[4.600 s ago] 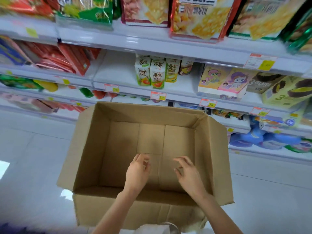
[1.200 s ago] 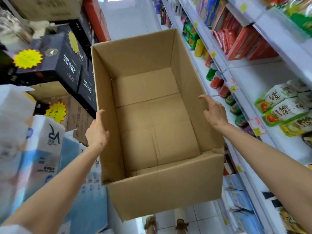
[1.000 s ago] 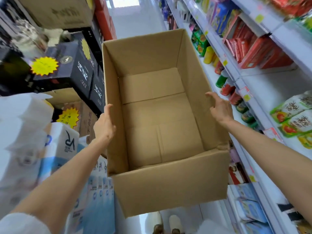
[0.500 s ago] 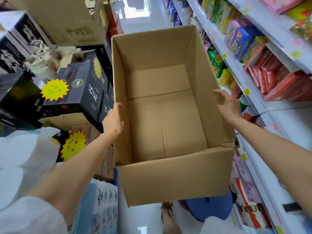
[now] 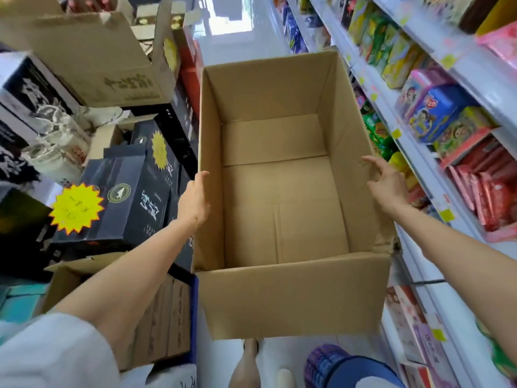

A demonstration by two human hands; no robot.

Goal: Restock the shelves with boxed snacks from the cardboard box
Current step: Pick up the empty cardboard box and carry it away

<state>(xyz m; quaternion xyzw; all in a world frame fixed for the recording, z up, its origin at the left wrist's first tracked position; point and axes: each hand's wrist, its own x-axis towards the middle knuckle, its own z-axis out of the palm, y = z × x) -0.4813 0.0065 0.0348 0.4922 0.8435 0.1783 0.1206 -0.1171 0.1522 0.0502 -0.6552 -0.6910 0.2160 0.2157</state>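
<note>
Centrally, cardboard box (image 5: 293, 298), top open and interior bare, held in the air in a shop aisle, between the two hands and above the person's foot (image 5: 247, 365). Left hand (image 5: 194, 201) laid against the outside of the left wall, thumb straight up to the rim; fingers hidden behind the cardboard, so degree of curl not determinable. Right hand (image 5: 389, 186) at the top edge of the right wall, fingers (image 5: 370, 159) spread and only slightly bent, touching the rim rather than wrapped round it. Near right corner of the box creased. To the right, just beside the box, white shelves (image 5: 419, 152) stocked with boxed snacks (image 5: 436, 116) and red packets (image 5: 486, 186), yellow price tags (image 5: 446, 214) along the edges. To the left, stacked black cartons (image 5: 131, 197) bearing yellow star labels (image 5: 77, 207), with brown cartons (image 5: 92, 60) above and below. White sleeve (image 5: 50, 357) at lower left.
</note>
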